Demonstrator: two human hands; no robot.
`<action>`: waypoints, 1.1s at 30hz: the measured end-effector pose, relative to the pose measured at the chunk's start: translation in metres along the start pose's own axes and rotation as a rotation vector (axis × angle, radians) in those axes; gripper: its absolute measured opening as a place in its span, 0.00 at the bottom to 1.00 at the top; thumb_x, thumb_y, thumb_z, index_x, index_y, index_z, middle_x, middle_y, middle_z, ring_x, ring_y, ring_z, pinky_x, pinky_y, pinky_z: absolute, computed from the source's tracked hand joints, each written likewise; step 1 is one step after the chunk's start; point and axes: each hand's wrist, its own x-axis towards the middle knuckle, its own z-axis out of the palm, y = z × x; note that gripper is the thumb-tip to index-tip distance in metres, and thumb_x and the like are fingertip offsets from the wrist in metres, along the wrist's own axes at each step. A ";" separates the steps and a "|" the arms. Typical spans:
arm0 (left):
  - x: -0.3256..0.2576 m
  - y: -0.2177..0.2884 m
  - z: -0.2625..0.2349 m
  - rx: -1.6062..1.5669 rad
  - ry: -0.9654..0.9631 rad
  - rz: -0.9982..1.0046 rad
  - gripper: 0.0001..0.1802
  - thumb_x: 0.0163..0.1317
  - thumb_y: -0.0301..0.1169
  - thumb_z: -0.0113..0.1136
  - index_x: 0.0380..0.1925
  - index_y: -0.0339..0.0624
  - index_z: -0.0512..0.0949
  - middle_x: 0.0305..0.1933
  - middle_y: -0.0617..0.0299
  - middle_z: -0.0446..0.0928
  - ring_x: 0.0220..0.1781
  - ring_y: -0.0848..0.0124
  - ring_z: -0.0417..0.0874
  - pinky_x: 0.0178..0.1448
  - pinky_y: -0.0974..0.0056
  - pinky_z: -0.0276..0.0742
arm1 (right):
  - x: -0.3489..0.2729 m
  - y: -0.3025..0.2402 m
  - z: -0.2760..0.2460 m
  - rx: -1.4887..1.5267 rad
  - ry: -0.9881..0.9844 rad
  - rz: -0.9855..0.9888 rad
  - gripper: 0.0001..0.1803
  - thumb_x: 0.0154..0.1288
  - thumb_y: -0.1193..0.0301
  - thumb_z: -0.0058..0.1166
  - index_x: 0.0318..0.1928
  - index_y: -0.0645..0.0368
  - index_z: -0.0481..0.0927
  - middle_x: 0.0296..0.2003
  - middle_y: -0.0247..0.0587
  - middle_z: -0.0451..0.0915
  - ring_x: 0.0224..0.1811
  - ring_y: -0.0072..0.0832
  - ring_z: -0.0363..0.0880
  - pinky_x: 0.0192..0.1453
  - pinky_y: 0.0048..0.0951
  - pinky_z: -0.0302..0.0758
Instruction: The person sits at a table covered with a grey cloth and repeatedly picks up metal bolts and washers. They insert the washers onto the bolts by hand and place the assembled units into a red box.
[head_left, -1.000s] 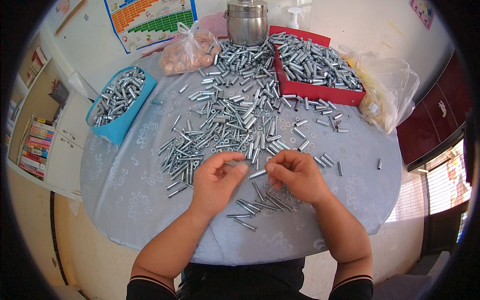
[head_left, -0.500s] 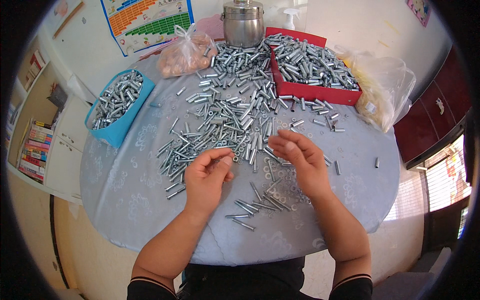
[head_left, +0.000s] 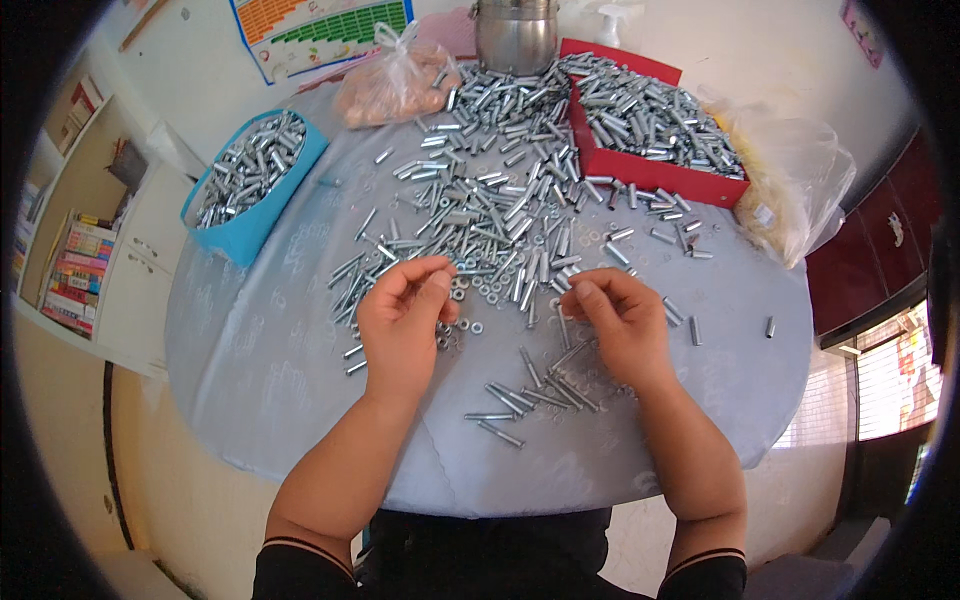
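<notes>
A wide heap of short silver metal tubes (head_left: 500, 200) covers the middle of the round grey table (head_left: 260, 380). My left hand (head_left: 400, 325) rests at the heap's near edge with thumb and fingers curled together. Small ring-shaped washers (head_left: 470, 300) lie just right of it. My right hand (head_left: 625, 325) is a little apart from the left, its fingertips bent down onto loose tubes. I cannot see whether either hand holds a piece. A small cluster of thin metal pins (head_left: 540, 392) lies on the table between my wrists.
A blue tray (head_left: 262, 215) of tubes sits at the far left and a red tray (head_left: 640, 168) of tubes at the far right. Behind stand a metal pot (head_left: 515, 35) and a plastic bag (head_left: 400, 80); another bag (head_left: 795, 190) lies right. A bookshelf (head_left: 75, 270) stands left.
My hands were close together over the pins a second ago. They have since moved apart and forward to the near edge of the heap.
</notes>
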 end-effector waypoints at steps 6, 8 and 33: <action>0.006 0.002 -0.007 0.063 0.028 0.051 0.08 0.64 0.24 0.59 0.41 0.34 0.81 0.38 0.60 0.82 0.29 0.78 0.77 0.33 0.72 0.74 | 0.001 -0.004 0.001 0.005 0.040 -0.008 0.09 0.71 0.72 0.52 0.42 0.67 0.80 0.33 0.38 0.83 0.37 0.21 0.82 0.44 0.22 0.78; 0.006 0.002 -0.008 0.116 0.017 0.072 0.07 0.63 0.23 0.60 0.41 0.35 0.81 0.38 0.62 0.82 0.30 0.79 0.76 0.34 0.72 0.73 | 0.001 -0.003 0.000 0.003 0.033 -0.009 0.09 0.71 0.72 0.52 0.42 0.67 0.80 0.33 0.38 0.83 0.37 0.21 0.82 0.44 0.22 0.78; -0.007 0.004 0.007 0.868 -0.693 0.622 0.11 0.53 0.27 0.64 0.38 0.46 0.84 0.44 0.61 0.79 0.46 0.60 0.75 0.53 0.59 0.71 | 0.002 -0.008 -0.002 -0.060 0.136 -0.072 0.09 0.71 0.72 0.52 0.42 0.68 0.80 0.30 0.37 0.82 0.33 0.20 0.80 0.40 0.22 0.77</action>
